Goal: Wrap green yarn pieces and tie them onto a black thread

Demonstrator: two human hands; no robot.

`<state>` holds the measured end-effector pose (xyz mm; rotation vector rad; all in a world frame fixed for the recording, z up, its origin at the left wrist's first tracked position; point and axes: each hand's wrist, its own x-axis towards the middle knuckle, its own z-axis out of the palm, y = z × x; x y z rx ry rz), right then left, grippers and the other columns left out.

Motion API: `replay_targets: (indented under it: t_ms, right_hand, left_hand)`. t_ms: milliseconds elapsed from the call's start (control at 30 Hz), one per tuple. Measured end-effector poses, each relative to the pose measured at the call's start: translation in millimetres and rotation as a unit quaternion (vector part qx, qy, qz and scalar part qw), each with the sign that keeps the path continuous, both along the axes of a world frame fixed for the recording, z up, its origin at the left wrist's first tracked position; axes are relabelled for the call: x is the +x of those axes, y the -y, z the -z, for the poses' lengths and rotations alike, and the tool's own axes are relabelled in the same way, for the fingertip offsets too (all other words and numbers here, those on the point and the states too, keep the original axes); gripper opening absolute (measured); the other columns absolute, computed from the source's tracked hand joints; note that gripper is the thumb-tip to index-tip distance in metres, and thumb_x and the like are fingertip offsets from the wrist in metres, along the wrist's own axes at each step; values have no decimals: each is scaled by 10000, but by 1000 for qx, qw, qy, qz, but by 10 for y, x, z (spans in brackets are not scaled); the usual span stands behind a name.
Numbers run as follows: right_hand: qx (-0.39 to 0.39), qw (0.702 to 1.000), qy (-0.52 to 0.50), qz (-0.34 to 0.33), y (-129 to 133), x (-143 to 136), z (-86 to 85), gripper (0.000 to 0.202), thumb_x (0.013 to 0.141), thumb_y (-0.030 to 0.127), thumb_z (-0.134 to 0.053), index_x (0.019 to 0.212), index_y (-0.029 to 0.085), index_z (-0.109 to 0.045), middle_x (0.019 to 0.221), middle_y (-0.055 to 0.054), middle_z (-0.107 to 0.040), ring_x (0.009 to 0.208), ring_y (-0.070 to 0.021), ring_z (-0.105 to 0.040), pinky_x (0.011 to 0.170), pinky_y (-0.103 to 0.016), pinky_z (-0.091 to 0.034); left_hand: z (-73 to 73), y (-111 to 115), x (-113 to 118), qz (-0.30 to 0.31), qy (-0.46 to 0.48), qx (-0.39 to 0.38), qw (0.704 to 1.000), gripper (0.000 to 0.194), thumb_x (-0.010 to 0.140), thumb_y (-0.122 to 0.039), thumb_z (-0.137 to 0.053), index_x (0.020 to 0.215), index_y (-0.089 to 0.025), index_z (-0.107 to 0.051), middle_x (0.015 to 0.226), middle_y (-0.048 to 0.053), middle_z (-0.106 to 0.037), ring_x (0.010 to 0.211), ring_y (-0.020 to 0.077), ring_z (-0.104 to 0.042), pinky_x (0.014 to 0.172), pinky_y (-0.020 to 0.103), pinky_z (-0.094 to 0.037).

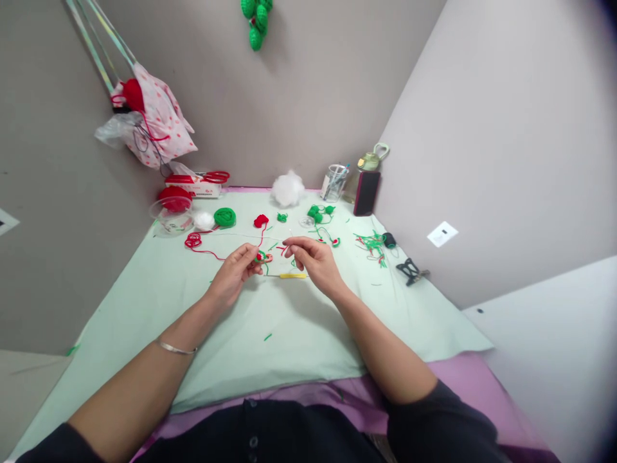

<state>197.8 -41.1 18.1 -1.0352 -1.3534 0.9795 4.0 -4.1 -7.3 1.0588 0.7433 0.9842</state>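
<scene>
Left hand (236,273): thumb and fingers pinched on a small red-and-green crochet piece (263,256), above the cloth, probably to steady it. Right hand (311,260): beside it, fingertips together near red yarn (283,250); grip unclear. Both forearms reach inward, wrists bent. Yellow-handled hook (292,276): just below the hands, presumably within easy reach.

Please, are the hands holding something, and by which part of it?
The left hand holds a small red-and-green yarn piece by its left end. Whether the right hand grips the red strand near its fingertips cannot be told.
</scene>
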Motion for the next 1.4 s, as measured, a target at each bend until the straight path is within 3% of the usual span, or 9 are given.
replay_targets:
  t_ms: [300, 667, 1400]
  right_hand:
    - [-4, 1000, 5, 6, -17, 8, -7, 213, 837, 327, -607, 962, 183, -701, 769, -13, -671, 541, -77, -447, 524, -241, -399]
    - [-12, 1000, -6, -10, -44, 6, 45, 216, 830, 323, -614, 965, 182, -708, 766, -9, -665, 540, -75, -440, 522, -242, -395]
    - [-9, 1000, 3, -27, 20, -23, 5, 224, 844, 312, -607, 987, 175, -713, 778, -15, -666, 549, -76, -441, 533, -243, -400]
  left_hand:
    - [-74, 80, 26, 40, -2, 1, 999, 326, 834, -455, -680, 760, -177, -527, 764, -32, -530, 636, 77, -490, 674, 218, -453]
    - [-84, 62, 1, 31, 14, 11, 999, 304, 841, -442, -677, 770, -179, -542, 773, -30, -551, 627, 78, -499, 671, 227, -453]
    - [23, 25, 16, 35, -1, 18, 999, 300, 847, -454, -671, 816, -178, -558, 797, -22, -524, 660, 82, -498, 674, 215, -478]
